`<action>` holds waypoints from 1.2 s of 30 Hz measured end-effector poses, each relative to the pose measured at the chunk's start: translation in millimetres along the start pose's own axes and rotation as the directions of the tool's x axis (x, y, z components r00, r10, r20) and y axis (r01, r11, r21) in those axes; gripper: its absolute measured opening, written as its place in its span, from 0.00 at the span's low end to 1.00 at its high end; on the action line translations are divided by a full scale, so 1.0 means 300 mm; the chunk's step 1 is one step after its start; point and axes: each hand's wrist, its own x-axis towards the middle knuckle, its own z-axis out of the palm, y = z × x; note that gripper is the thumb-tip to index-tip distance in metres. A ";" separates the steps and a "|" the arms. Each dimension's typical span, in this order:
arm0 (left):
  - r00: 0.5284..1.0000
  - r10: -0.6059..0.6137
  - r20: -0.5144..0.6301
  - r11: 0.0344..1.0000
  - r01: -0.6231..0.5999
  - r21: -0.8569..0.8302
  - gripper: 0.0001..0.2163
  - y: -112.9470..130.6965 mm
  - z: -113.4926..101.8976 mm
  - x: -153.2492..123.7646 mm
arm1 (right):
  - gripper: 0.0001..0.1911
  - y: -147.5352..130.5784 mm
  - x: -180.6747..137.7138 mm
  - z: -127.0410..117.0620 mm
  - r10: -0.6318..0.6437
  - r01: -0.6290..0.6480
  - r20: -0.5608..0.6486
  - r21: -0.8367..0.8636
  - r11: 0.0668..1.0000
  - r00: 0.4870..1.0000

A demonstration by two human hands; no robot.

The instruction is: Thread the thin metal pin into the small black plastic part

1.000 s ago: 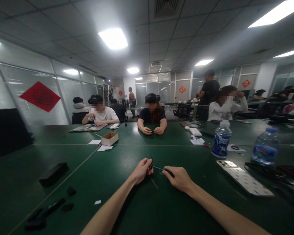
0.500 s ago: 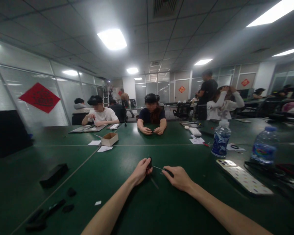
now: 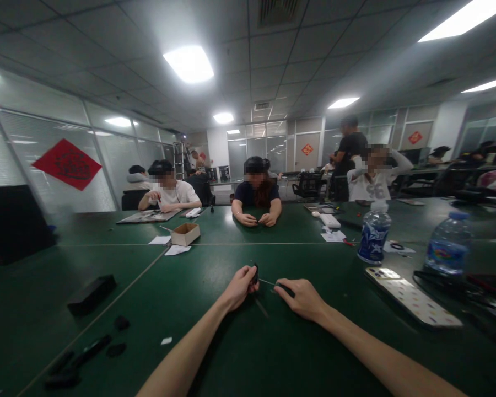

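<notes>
Just above the green table (image 3: 314, 353), my left hand (image 3: 240, 288) is closed on a small black part (image 3: 255, 272), which it holds upright. My right hand (image 3: 302, 298) is wrapped round the dark handle of a screwdriver (image 3: 268, 282). The thin metal shaft points left and its tip meets the black part or lies right beside it; the exact contact is too small to make out. My fingers hide much of both things. Several loose black pieces (image 3: 91, 350) lie on the table at the lower left.
A black block (image 3: 91, 295) and a white scrap (image 3: 166, 341) lie to the left. Farther back stands an open cardboard box (image 3: 186, 235). A phone (image 3: 413, 298), two bottles (image 3: 374, 234) and cables (image 3: 442, 284) are on the right. Several people sit across the table.
Both hands hold nearly the same pose, with the screwdriver still against or beside the black part. In the background, a person on the right has shifted their raised arms.
</notes>
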 end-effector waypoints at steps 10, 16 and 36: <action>1.000 0.004 -0.007 1.000 -0.005 -0.020 0.21 0.004 0.008 0.000 | 0.22 0.023 0.017 0.003 0.227 -0.221 -0.101 0.069 0.973 0.969; 0.999 0.014 -0.032 0.999 -0.016 -0.050 0.23 0.003 0.010 0.007 | 0.20 0.012 0.006 0.004 -0.016 0.016 -0.016 0.028 0.999 1.000; 1.000 0.023 0.002 1.000 -0.023 -0.004 0.20 0.003 0.006 0.003 | 0.20 0.013 0.005 0.001 -0.002 0.002 0.010 0.059 0.998 1.000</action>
